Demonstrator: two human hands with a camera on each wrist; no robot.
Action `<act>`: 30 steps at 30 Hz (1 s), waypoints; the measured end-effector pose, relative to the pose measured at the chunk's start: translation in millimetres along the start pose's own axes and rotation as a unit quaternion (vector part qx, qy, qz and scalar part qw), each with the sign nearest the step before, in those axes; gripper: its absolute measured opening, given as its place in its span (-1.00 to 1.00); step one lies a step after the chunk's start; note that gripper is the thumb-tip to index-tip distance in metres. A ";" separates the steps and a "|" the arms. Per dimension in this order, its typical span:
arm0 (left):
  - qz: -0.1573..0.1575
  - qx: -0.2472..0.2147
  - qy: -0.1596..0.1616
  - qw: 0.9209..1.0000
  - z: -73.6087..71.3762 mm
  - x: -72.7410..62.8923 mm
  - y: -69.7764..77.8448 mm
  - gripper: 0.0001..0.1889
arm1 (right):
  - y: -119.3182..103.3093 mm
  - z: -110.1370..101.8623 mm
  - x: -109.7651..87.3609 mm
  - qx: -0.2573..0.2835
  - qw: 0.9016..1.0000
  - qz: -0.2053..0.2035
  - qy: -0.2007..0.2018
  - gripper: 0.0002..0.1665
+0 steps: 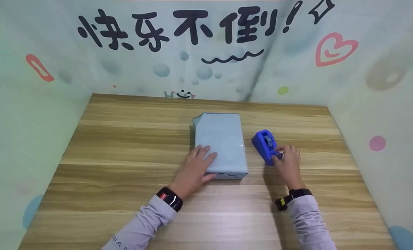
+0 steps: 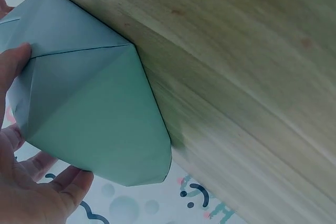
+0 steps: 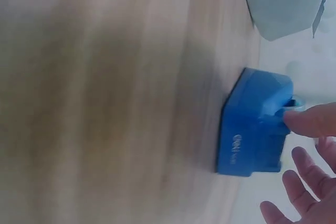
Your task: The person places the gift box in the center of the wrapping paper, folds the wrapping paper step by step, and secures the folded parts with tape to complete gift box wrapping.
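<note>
A box wrapped in light blue paper (image 1: 221, 140) lies flat on the wooden table. My left hand (image 1: 194, 166) rests on its near left corner, fingers spread over the top. In the left wrist view the thumb (image 2: 16, 61) touches the folded paper end (image 2: 94, 114). To the right of the box stands a blue tape dispenser (image 1: 262, 142) with a roll of clear tape (image 1: 269, 140) in it. My right hand (image 1: 289, 165) holds the dispenser's near end between thumb and fingertips. In the right wrist view the thumb (image 3: 310, 120) presses beside the roll; the index fingertip is hidden.
The wood-grain table (image 1: 130, 149) spreads out on both sides of the box. Printed pale panels (image 1: 206, 76) with writing and drawings stand along its back and sides. Each wrist carries a black strap (image 1: 170, 199).
</note>
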State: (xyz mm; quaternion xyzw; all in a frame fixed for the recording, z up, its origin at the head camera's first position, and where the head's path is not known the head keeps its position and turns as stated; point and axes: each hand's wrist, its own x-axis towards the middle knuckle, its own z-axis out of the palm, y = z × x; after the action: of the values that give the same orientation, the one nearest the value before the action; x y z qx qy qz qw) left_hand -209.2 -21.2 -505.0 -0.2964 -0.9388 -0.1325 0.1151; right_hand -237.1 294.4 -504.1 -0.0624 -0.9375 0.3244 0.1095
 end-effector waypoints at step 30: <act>-0.005 0.021 -0.011 1.000 -1.8 -1.0 1.9 -0.32 | 19.8 -17.4 -10.6 0.510 0.805 0.295 -0.066 -0.30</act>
State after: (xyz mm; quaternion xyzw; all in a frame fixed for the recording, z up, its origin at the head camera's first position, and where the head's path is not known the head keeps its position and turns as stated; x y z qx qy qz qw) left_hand -207.0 -20.7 -503.3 -0.2905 -0.9442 -0.1096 0.1101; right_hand -221.7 318.3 -504.8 -0.2497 -0.5783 0.7757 -0.0377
